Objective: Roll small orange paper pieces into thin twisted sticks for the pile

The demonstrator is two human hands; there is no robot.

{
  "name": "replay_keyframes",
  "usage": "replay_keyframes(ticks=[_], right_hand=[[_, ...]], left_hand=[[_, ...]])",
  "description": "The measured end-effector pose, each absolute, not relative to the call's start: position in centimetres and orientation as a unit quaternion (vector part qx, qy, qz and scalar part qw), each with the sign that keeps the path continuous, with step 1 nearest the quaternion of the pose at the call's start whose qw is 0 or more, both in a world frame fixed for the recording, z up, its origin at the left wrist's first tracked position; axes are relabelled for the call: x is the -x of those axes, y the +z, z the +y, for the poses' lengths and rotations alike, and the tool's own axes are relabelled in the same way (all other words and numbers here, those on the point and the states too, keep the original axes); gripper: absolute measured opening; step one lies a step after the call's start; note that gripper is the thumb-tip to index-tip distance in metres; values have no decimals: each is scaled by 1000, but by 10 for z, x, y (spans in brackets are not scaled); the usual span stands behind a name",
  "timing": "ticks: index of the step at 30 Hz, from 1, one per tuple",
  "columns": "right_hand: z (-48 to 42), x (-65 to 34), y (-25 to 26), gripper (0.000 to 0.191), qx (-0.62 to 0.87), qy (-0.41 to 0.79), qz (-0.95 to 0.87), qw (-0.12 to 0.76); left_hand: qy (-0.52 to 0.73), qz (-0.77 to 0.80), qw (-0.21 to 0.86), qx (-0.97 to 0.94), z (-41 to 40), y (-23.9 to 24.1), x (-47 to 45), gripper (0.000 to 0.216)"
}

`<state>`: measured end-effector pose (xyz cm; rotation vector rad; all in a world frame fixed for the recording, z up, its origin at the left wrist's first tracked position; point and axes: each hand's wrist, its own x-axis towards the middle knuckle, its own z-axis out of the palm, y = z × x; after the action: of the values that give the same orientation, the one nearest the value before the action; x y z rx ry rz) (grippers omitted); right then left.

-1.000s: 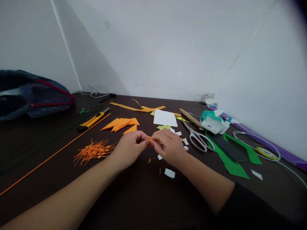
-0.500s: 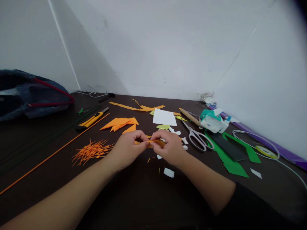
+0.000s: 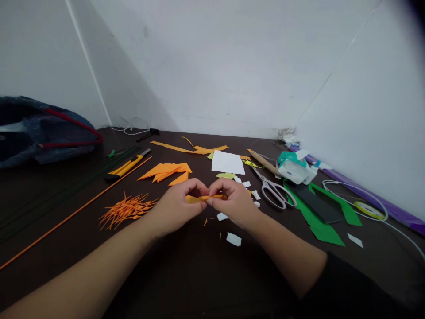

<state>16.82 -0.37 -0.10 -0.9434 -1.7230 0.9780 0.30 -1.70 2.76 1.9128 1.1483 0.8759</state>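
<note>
Between my two hands, over the middle of the dark table, is a strip of orange paper (image 3: pixel 195 200). My left hand (image 3: pixel 177 206) pinches its left part with thumb and fingers. My right hand (image 3: pixel 235 201) pinches it from the other side, the fingertips of both hands nearly meeting. Parts of the strip are hidden behind the fingers. Left of my left hand lies a pile of thin orange twisted pieces (image 3: pixel 128 212). Just beyond it are folded orange paper pieces (image 3: pixel 166 171). White paper scraps (image 3: pixel 234 239) lie around my right hand.
Scissors (image 3: pixel 274 192) lie right of my right hand, near green paper strips (image 3: pixel 314 219), a dark flat object (image 3: pixel 315 204) and a tape roll (image 3: pixel 368 210). A yellow utility knife (image 3: pixel 128 166) and a long orange stick (image 3: pixel 83 206) are at left. White paper (image 3: pixel 228 162) lies farther back.
My fingers have shifted a little on the orange strip, and more of it shows between the hands. A white scrap by my right hand is slightly more visible.
</note>
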Motion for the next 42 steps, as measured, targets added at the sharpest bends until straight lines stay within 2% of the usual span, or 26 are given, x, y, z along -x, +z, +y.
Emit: replay_keyframes(ticks=[17,20,30,37,42], right_hand=[[-2,-169,-1,10,373,474,-643,471],[-2,-169,-2,9,374,468,-649,468],[1,-169,-5,10,368,444,-663,477],[0,-170,-4,11,326,483,-651,486],[-1,-170,-3,6,365,422,-688,464]], left_hand=[[293,481,290,-774,-15,26,-1,15],[303,477,301,-768,-16,29,-3,8],[319,476,317,-756,-15,25,-6,17],[324,473,307,-760,-15,25,-6,16],[332,483,304,-751,-17,27,-7,14]])
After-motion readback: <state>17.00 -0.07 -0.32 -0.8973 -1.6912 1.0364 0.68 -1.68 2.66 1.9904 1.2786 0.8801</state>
